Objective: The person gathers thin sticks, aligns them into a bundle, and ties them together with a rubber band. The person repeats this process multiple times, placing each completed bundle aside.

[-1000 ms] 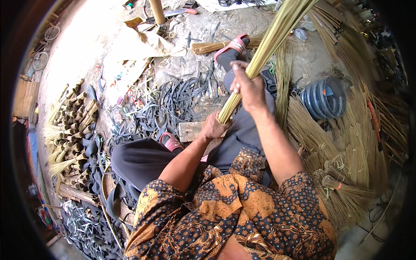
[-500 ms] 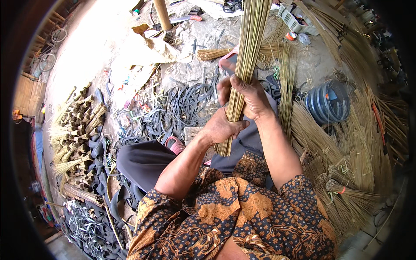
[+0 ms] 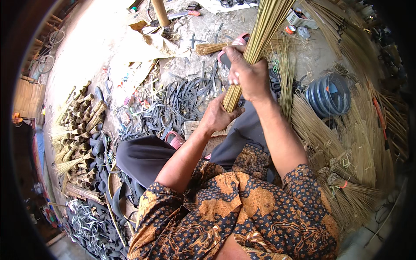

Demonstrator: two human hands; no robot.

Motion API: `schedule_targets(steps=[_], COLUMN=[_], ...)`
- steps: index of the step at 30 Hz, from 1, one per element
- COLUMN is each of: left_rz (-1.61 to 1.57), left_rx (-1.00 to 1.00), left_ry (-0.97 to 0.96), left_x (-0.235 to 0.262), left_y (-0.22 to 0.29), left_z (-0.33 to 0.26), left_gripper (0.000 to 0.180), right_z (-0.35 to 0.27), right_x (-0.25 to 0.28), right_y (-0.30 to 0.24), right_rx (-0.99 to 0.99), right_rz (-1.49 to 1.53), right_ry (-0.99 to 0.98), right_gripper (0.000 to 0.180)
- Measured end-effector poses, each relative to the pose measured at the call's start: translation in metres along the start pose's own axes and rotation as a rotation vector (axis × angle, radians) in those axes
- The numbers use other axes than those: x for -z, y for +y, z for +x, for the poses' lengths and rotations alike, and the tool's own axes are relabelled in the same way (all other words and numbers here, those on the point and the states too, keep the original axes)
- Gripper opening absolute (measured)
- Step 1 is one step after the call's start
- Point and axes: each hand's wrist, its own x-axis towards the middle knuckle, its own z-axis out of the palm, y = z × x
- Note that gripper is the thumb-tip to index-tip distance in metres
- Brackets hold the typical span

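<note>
A long bundle of thin, straw-coloured sticks (image 3: 265, 32) slants up and to the right in front of me, its far end running out of the top of the picture. My left hand (image 3: 215, 113) wraps round the lower end of it, near my lap. Higher up, my right hand (image 3: 250, 74) is closed round the same bundle, fingers curled over its left side. Behind the hands, a pink-edged sandal (image 3: 239, 40) shows in part on my foot.
Loose black rubber strips (image 3: 186, 99) cover the floor ahead. Short tied stick bundles (image 3: 80, 134) are piled at left. On the right stand a clear blue ribbed container (image 3: 328, 96) and heaps of long sticks (image 3: 359, 138). A knife (image 3: 184, 14) lies near a wooden post (image 3: 160, 13).
My right hand has closed fully round the bundle; its fingers were looser and blurred before. The bundle leans further right, and its lower end has risen a little.
</note>
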Motion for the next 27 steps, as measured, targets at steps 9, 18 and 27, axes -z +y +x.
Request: schedule_targets(steps=[9,18,27], left_rz=[0.165,0.163,0.069], left_rx=[-0.214,-0.231,0.193], left_ry=[0.079,0.159,0.016], left_x=[-0.002,-0.023,-0.034], left_y=[-0.053,-0.139,-0.132], left_z=[0.002,-0.01,-0.015], left_gripper=[0.026,0.046,0.036], right_z=[-0.043,-0.068,-0.054], right_x=[-0.008,0.006,0.003], right_y=[0.038,0.121,0.109], right_rx=[0.075,-0.106,-0.152], right_rz=[-0.21,-0.415,-0.252], right_ry=[-0.114,-0.205,-0.051], right_gripper=[0.015,0.024,0.023])
